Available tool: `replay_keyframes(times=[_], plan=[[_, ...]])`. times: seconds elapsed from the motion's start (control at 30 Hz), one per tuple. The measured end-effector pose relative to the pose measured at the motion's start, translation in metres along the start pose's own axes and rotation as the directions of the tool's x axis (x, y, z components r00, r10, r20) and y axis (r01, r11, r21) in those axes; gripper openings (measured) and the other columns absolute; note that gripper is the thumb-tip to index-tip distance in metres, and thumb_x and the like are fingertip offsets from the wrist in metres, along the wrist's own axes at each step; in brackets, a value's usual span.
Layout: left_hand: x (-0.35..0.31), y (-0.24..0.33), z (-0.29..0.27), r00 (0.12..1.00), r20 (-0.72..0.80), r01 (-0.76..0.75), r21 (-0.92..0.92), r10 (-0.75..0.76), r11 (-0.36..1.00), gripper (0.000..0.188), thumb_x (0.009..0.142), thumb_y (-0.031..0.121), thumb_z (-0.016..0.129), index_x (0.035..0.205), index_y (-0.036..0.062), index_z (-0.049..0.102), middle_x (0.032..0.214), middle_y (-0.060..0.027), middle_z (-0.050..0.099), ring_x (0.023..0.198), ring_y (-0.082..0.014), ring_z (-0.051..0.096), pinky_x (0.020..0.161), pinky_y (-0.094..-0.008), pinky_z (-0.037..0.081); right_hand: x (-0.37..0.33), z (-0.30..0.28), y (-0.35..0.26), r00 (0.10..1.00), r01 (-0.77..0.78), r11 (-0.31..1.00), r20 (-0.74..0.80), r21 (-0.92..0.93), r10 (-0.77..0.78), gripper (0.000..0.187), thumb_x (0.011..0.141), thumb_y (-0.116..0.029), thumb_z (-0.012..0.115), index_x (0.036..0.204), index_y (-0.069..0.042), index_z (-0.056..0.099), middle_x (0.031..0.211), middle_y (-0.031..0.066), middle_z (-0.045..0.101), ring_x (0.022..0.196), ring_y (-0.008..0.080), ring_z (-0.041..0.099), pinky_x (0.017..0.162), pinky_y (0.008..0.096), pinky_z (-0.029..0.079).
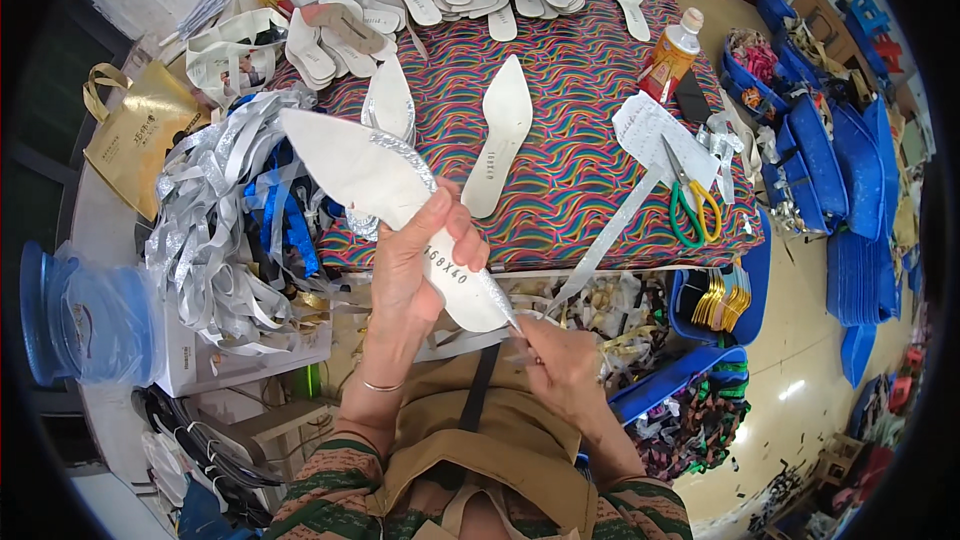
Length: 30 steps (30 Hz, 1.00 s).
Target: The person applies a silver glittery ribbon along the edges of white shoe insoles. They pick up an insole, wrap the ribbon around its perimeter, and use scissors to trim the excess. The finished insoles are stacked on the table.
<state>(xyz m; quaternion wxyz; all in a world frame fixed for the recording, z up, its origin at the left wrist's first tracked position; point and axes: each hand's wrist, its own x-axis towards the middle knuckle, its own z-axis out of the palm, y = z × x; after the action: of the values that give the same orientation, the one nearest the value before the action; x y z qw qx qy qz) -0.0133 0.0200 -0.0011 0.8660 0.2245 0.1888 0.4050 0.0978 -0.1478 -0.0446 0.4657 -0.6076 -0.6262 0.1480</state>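
Above your apron (530,435), your left hand (412,260) is closed around a white insole (370,178). Your right hand (562,365) pinches the silver strip (491,290) beside the heel.

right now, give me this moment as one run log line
left hand: holding white insole partly edged with silver strip | right hand: at insole's heel end, exact grip unclear | scissors: right side of table

Here's my left hand (405,265), raised out ahead of me, thumb laid across the top, fingers curled round in a closed grip. The left forearm (365,392) climbs almost upright. Over to my right hand (562,362): lower, closer in, fingertips drawn together, while the right forearm (612,442) slants in from lower right.
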Motion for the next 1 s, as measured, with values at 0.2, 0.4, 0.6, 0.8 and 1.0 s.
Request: replay_keyframes(times=[0.2,0.4,0.6,0.8,1.0], plan=[[0.003,-0.006,-0.014,0.996,0.087,-0.001,-0.274,0.026,0.962,0.014,0.1,0.021,0.051,0.1,0.0067,0.053,0.068,-0.0005,0.045,0.055,-0.0123,0.04,0.05,-0.0295,0.035,0.0,0.013,-0.002,0.976,-0.184,0.933,-0.056,0.309,0.211,0.028,0.078,0.004,0.065,0.105,0.004,0.062,0.067,0.0115,0.059,0.054,0.0211,0.06,0.05,0.0312,0.045],[-0.01,-0.017,0.004,0.992,-0.122,-0.04,-0.067,0.032,0.997,0.014,0.098,0.018,0.053,0.104,0.0051,0.053,0.08,-0.0081,0.06,0.068,-0.0221,0.06,0.064,-0.0365,0.053,0.011,0.007,-0.002,0.952,-0.25,0.912,-0.089,0.324,0.293,0.017,0.079,0.001,0.067,0.095,0.001,0.063,0.062,0.0082,0.054,0.049,0.016,0.053,0.048,0.0276,0.041],[-0.031,-0.033,-0.005,0.995,-0.1,0.012,0.177,0.006,0.984,0.015,0.089,0.007,0.063,0.102,0.0009,0.059,0.093,-0.0167,0.067,0.09,-0.0306,0.068,0.078,-0.0422,0.057,0.022,0.001,0.003,0.952,-0.232,0.889,-0.095,0.394,0.29,0.016,0.08,-0.004,0.064,0.094,0.001,0.063,0.063,0.0068,0.054,0.053,0.0124,0.052,0.051,0.0266,0.042],[-0.052,-0.002,-0.026,0.913,0.052,0.224,0.764,-0.404,0.606,0.022,0.081,0.009,0.075,0.099,-0.0013,0.068,0.097,-0.0117,0.069,0.091,-0.0213,0.067,0.081,-0.0332,0.053,0.035,-0.036,0.012,0.939,-0.32,0.845,0.024,0.428,0.343,0.014,0.083,-0.006,0.064,0.094,0.002,0.066,0.065,0.0036,0.057,0.056,0.0061,0.05,0.051,0.0224,0.039],[-0.03,0.045,0.032,0.777,0.602,-0.626,0.77,-0.185,-0.126,0.033,0.077,0.027,0.078,0.094,0.0005,0.069,0.087,-0.0156,0.067,0.086,-0.0291,0.066,0.077,-0.0385,0.051,0.05,-0.05,0.013,0.968,-0.218,0.914,0.193,0.342,0.159,0.01,0.085,-0.006,0.068,0.09,0.002,0.066,0.064,-0.0005,0.058,0.054,0.0009,0.047,0.048,0.0205,0.037]])
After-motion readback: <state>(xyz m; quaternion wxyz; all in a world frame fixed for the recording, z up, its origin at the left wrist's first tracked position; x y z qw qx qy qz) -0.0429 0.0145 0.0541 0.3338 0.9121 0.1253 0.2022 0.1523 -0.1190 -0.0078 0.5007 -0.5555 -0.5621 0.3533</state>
